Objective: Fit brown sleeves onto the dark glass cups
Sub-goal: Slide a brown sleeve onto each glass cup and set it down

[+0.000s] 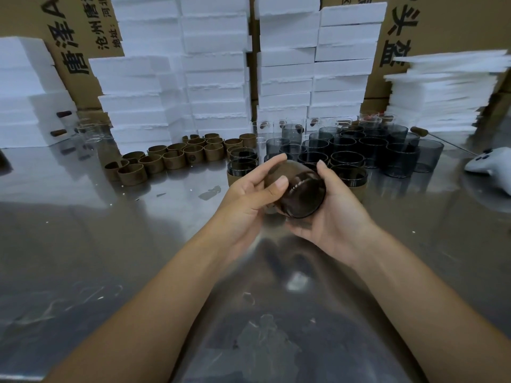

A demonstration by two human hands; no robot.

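Both the left hand point(246, 199) and right hand point(336, 214) grip one tilted dark glass cup point(304, 194).

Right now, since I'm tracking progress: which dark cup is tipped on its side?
The cup gripped between the left hand and right hand, base facing the camera. The other cups all stand upright on the table.

Views: one only, worn on the head, wide-angled.
Direction: forward and down is faced, across the steel table point(96, 239) toward the white foam stacks point(215, 64).
Nearness: the left hand point(249, 197) and right hand point(334, 217), with the dark glass cup point(302, 196) between them, are seen close at frame centre.
Edges: forearms are cut off by the bottom edge.
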